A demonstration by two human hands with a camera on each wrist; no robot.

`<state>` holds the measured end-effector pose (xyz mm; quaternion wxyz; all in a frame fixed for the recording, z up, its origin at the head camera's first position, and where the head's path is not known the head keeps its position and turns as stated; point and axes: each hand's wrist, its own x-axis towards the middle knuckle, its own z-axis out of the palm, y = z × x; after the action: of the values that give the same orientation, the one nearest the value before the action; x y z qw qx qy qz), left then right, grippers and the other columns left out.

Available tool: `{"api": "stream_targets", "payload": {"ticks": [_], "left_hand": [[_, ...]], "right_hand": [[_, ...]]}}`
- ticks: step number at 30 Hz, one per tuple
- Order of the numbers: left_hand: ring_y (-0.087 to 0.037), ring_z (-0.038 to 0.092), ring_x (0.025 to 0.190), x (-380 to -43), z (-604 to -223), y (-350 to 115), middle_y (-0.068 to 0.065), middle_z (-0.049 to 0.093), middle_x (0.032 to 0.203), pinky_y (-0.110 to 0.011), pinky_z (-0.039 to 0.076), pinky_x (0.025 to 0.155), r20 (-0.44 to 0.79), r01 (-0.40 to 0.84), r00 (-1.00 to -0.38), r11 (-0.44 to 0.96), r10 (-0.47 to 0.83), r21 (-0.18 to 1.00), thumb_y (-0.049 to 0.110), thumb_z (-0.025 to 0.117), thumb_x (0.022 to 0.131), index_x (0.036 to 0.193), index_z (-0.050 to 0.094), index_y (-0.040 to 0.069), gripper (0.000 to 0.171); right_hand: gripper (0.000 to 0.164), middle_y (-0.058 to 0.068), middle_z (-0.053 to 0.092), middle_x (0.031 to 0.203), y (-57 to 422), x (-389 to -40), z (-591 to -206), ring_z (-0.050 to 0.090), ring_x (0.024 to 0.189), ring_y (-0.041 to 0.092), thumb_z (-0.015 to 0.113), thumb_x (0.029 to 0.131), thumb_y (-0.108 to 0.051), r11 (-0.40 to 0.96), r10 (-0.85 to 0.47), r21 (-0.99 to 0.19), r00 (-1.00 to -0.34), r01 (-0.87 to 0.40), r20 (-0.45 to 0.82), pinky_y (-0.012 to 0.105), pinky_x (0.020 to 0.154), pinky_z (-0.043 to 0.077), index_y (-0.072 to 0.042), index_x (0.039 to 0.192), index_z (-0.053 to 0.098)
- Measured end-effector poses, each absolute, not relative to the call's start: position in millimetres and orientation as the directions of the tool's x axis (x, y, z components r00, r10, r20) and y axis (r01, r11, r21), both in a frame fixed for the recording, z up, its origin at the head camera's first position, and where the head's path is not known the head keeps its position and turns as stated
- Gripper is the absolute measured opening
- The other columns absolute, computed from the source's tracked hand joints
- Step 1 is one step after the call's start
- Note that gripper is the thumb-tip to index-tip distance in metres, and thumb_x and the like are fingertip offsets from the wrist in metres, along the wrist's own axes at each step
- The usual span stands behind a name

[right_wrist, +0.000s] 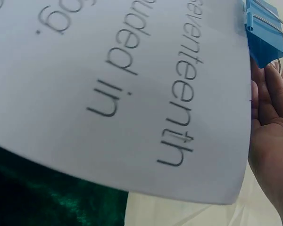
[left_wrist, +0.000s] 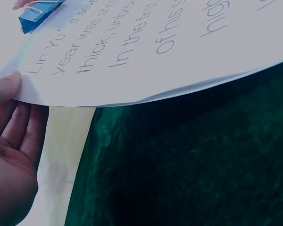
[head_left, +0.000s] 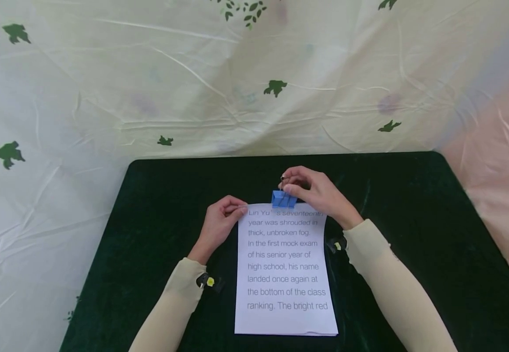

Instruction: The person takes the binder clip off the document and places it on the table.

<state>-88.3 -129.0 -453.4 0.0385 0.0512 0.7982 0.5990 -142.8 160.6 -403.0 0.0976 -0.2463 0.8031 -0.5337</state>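
A thin stack of white paper sheets (head_left: 285, 322), printed with large English text, is held with its top edge toward the far side of the table. My left hand (head_left: 219, 225) pinches the top left corner, thumb (left_wrist: 7, 88) on the printed face and the other fingers behind. At the middle of the top edge sits a blue binder clip (head_left: 284, 199). My right hand (head_left: 320, 193) holds the clip by its wire handles. In the right wrist view, the clip (right_wrist: 265, 35) meets the paper's edge; how deep the sheets go into it is hidden.
A dark green cloth (head_left: 158, 220) covers the table. Behind and beside it hangs a pale curtain (head_left: 193, 98) with green leaf prints. Each sleeve cuff carries a small dark wrist device, one at the left cuff (head_left: 202, 280).
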Motion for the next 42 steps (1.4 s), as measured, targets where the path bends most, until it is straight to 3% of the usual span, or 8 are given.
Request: {"api": "stream_targets", "payload": {"ticks": [21, 28, 36, 42], "left_hand": [[-0.019, 0.072, 0.087, -88.9, -459.9, -127.3, -0.003, 0.079, 0.102, -0.032, 0.053, 0.087, 0.020, 0.057, -0.991, 0.274, 0.134, 0.960, 0.015, 0.069, 0.101, 0.110, 0.071, 0.010, 0.010], [-0.020, 0.072, 0.088, -88.6, -460.5, -127.7, -0.006, 0.079, 0.103, -0.034, 0.053, 0.088, 0.021, 0.058, -0.990, 0.267, 0.139, 0.962, 0.015, 0.070, 0.101, 0.111, 0.071, 0.009, 0.012], [-0.020, 0.072, 0.089, -88.9, -462.9, -129.8, -0.003, 0.079, 0.103, -0.037, 0.052, 0.091, 0.008, 0.046, -0.990, 0.272, 0.140, 0.961, 0.016, 0.070, 0.101, 0.111, 0.071, 0.011, 0.011], [-0.022, 0.072, 0.087, -89.4, -465.3, -131.2, -0.006, 0.079, 0.102, -0.040, 0.052, 0.090, 0.023, 0.058, -0.991, 0.267, 0.133, 0.962, 0.014, 0.070, 0.101, 0.110, 0.071, 0.009, 0.010]], "right_hand": [[0.039, 0.007, 0.070, 0.122, 178.8, -118.7, -385.5, 0.064, 0.115, 0.021, 0.070, 0.100, -0.018, 0.254, -0.409, -0.940, -0.906, -0.230, 0.111, 0.049, 0.105, 0.041, -0.011, 0.138, 0.060], [0.041, 0.008, 0.069, 0.127, 194.3, -106.1, -383.5, 0.061, 0.119, 0.019, 0.069, 0.100, -0.017, 0.292, -0.354, -0.927, -0.927, -0.237, 0.125, 0.053, 0.107, 0.042, -0.010, 0.139, 0.058], [0.042, 0.010, 0.068, 0.131, 219.6, -93.0, -384.5, 0.061, 0.121, 0.016, 0.066, 0.102, -0.016, 0.357, -0.324, -0.906, -0.940, -0.228, 0.109, 0.025, 0.099, 0.048, -0.010, 0.142, 0.055], [0.042, 0.010, 0.067, 0.132, 238.7, -84.5, -393.4, 0.062, 0.119, 0.011, 0.065, 0.104, -0.020, 0.419, -0.305, -0.886, -0.950, -0.198, 0.068, 0.020, 0.095, 0.048, -0.010, 0.143, 0.054]]}}
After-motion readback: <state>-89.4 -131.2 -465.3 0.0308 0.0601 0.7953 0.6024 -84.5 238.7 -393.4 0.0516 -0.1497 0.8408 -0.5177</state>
